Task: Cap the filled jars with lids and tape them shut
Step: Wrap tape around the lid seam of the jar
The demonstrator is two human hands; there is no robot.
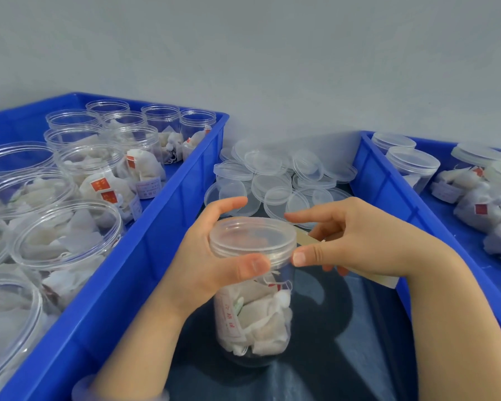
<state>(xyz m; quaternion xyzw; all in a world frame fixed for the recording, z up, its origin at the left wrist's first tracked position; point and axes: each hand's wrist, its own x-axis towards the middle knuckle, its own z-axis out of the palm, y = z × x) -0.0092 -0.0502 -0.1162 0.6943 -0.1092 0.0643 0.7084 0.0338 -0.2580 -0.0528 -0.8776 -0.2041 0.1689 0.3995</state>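
Observation:
A clear jar [253, 316] filled with white tea bags stands on the dark table between two blue crates. A clear lid [252, 235] sits on its mouth. My left hand [209, 256] grips the lid and the jar's neck, thumb at the front and fingers curled over the far rim. My right hand [356, 238] holds a strip of clear tape [307, 237] that runs from the lid's right edge under the fingers, its thumb pressing near the lid's seam. The tape's free end [385, 280] sticks out below the right wrist.
The left blue crate [145, 250] holds several open jars of tea bags. The right blue crate [388, 192] holds several capped jars and loose bags. A pile of spare clear lids [275, 180] lies at the back between the crates, against a grey wall.

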